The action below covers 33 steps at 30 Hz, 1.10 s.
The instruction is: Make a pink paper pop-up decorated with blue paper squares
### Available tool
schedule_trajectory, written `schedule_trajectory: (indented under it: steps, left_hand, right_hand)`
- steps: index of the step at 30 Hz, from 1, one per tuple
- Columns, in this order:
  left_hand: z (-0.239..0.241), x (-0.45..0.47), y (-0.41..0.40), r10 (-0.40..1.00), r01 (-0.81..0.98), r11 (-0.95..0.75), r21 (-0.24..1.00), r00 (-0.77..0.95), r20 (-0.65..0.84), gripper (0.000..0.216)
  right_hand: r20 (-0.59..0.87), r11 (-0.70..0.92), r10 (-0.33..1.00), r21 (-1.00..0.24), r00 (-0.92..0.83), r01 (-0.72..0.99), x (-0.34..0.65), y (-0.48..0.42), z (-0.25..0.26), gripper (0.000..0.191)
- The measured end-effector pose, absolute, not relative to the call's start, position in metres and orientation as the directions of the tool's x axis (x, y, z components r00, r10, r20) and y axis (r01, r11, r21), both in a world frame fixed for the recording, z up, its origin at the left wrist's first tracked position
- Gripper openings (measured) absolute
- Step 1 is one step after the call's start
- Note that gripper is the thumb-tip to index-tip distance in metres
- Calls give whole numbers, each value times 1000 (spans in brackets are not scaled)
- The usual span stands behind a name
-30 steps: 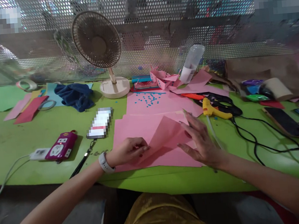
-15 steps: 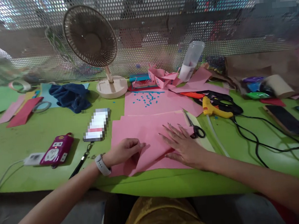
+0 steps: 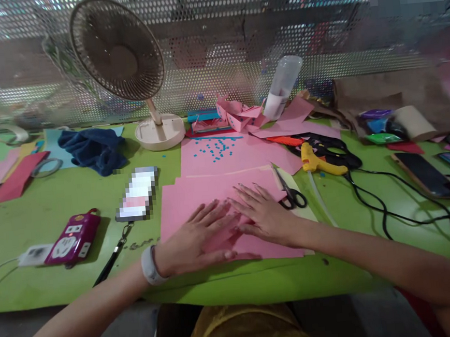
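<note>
Both hands rest on pink paper (image 3: 173, 203) at the table's front edge. My left hand (image 3: 195, 238), with a pale watch on the wrist, lies flat with its fingers stretched out. Close to its fingertips, my right hand (image 3: 267, 214) is spread on the same paper, holding nothing. Part of the paper is hidden under both hands. Scissors (image 3: 292, 193) with black handles lie at the paper's right corner, on a pale yellow sheet (image 3: 308, 214). Behind is another pink sheet (image 3: 197, 163) with small blue bits (image 3: 217, 148) scattered over it.
A phone (image 3: 138, 193) and a purple power strip (image 3: 74, 237) are on the left. A fan (image 3: 160, 132) stands at the back left. A yellow glue gun (image 3: 322, 163) with black cable lies right, near another phone (image 3: 424, 173). Folded pink paper pieces (image 3: 240, 114) and a bottle (image 3: 283, 88) sit behind.
My left hand has let go of the pinched, lifted paper edge and spread flat on the sheet. My right hand has shifted slightly left. The paper now lies flatter.
</note>
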<state>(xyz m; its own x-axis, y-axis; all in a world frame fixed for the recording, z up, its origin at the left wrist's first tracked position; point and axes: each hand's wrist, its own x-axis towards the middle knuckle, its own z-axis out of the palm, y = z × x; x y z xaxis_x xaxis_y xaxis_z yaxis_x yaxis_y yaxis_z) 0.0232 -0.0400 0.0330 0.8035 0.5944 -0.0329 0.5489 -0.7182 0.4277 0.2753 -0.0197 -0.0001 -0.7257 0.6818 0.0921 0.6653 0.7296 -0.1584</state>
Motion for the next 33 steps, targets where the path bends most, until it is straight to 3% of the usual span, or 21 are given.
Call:
schedule_trajectory:
  steps: [5, 10, 14, 17, 20, 23, 33]
  left_hand:
    - [22, 20, -43, 575, 554, -762, 335, 817, -42, 80]
    - [24, 11, -42, 563, 554, -770, 316, 823, -70, 80]
    - [21, 12, -44, 582, 561, -770, 303, 813, -24, 80]
    - [18, 14, -45, 587, 564, -772, 292, 809, -11, 80]
    - [17, 15, -46, 597, 572, -763, 300, 802, -12, 80]
    - [20, 15, -45, 600, 578, -754, 312, 799, -31, 79]
    - [41, 8, -37, 595, 556, -718, 419, 802, -46, 78]
  right_hand:
    - [114, 694, 706, -313, -699, 649, 288, -17, 6, 70]
    - [139, 516, 843, -481, -519, 709, 322, -13, 1, 69]
    - [75, 445, 886, -413, -458, 795, 345, -9, -6, 68]
    - [124, 450, 892, -315, -434, 836, 346, -16, -4, 70]
    - [186, 612, 791, -211, -583, 762, 331, -33, 1, 78]
    - [153, 747, 665, -137, -731, 651, 313, -48, 1, 83]
    - [38, 769, 632, -151, -774, 621, 299, -40, -2, 82]
